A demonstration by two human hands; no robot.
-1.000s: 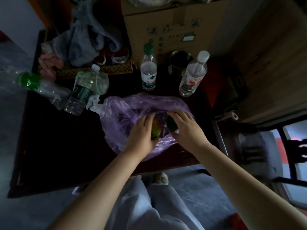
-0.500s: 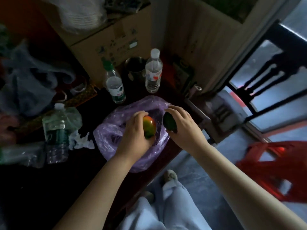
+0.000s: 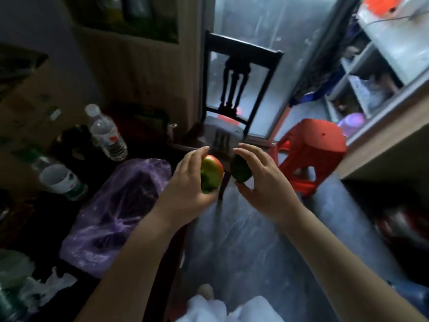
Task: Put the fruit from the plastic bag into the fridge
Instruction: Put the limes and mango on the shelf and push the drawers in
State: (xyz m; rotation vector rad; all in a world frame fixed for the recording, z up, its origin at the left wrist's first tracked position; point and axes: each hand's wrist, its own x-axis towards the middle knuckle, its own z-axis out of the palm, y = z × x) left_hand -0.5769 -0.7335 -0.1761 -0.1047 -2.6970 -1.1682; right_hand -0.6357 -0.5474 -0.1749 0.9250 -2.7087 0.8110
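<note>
Two fruits [image 3: 211,174]: left hand [image 3: 185,185], right hand [image 3: 263,182]; bottle label [image 3: 111,136] apparently illegible.

Dim interior: daylight enters through the glass door [image 3: 267,43]; the table [image 3: 39,221] lies in shadow; frame edges blurred and curved.

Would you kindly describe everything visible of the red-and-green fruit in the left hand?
The red-and-green fruit is rounded, smooth and glossy, red on top shading through yellow to green below, and looks whole. The left hand grips it from the left, fingers curled over its top, holding it in the air above the floor. It is out of the purple plastic bag and close beside the dark green fruit in the right hand, seemingly not touching it.
</note>
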